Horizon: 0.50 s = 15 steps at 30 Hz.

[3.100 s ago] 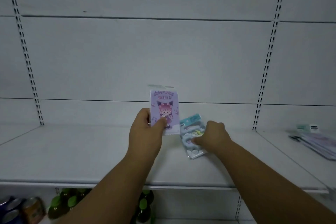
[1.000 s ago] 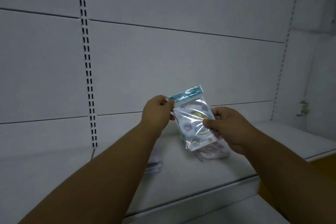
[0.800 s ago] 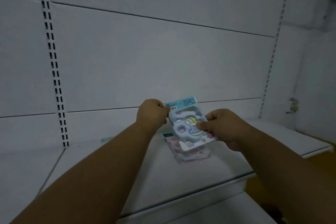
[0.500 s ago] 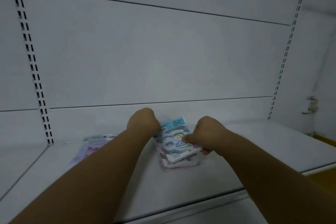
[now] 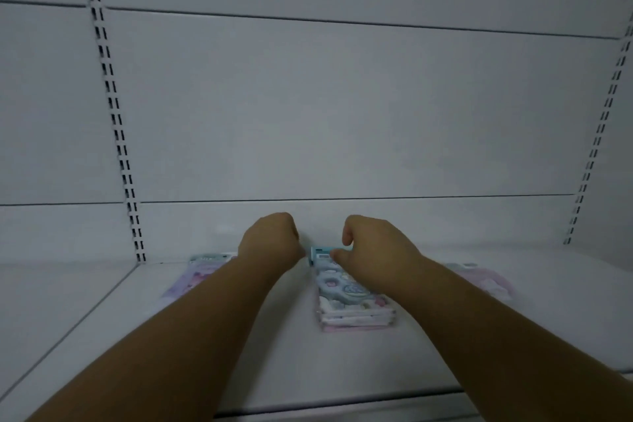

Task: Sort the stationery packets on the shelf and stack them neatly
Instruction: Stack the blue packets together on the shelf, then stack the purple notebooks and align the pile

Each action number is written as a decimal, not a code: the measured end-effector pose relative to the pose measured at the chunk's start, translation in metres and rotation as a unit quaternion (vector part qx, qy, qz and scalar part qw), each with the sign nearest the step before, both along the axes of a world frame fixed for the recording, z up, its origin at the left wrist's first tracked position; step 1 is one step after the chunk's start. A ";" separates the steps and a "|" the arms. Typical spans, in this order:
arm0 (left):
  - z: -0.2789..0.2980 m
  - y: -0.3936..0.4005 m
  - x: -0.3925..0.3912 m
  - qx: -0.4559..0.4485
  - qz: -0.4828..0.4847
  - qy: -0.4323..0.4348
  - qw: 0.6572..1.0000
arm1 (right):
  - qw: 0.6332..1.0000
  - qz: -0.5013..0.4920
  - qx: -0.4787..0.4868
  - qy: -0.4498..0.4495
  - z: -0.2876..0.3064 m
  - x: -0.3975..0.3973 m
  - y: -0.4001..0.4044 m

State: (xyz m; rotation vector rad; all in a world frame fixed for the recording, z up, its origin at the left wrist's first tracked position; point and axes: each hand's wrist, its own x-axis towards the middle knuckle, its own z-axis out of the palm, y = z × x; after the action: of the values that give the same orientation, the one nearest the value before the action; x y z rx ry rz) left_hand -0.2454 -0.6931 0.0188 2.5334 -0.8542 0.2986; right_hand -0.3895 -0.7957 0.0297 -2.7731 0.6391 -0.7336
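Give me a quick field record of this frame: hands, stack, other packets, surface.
left hand: fingers curled at the stack's far left corner; grip hidden
right hand: fingers on the blue header
blue-header packet: flat on top of the stack
stack: several packets, edges roughly aligned
purple packet: left, flat
pink packet: right, flat
shelf: white

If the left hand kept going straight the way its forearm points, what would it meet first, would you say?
Probably the white back panel of the shelf, just beyond the left hand; depth is unclear.
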 end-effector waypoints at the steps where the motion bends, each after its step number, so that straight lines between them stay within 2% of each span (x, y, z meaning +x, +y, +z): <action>1: 0.002 0.012 0.002 -0.007 -0.004 0.000 1.000 | 1.000 0.015 0.005 -0.017 0.001 0.005 0.008; 4: 0.008 0.050 0.009 -0.026 -0.014 0.006 1.000 | 0.998 0.035 0.028 -0.044 0.006 0.025 0.039; 9: 0.007 0.115 0.027 -0.032 -0.026 0.021 0.999 | 0.999 0.025 0.028 -0.036 0.008 0.064 0.092; 12: 0.001 0.150 0.041 -0.035 -0.015 0.018 0.999 | 0.999 0.027 0.023 -0.010 0.000 0.081 0.117; 15: -0.011 0.176 0.050 -0.069 0.001 0.052 0.996 | 0.999 0.006 0.029 0.025 -0.013 0.093 0.134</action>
State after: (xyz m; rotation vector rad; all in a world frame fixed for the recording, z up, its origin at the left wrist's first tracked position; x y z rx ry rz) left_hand -0.1951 -0.5168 0.0081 2.4004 -0.7643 0.2171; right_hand -0.2965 -0.6619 0.0166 -2.7478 0.6430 -0.6360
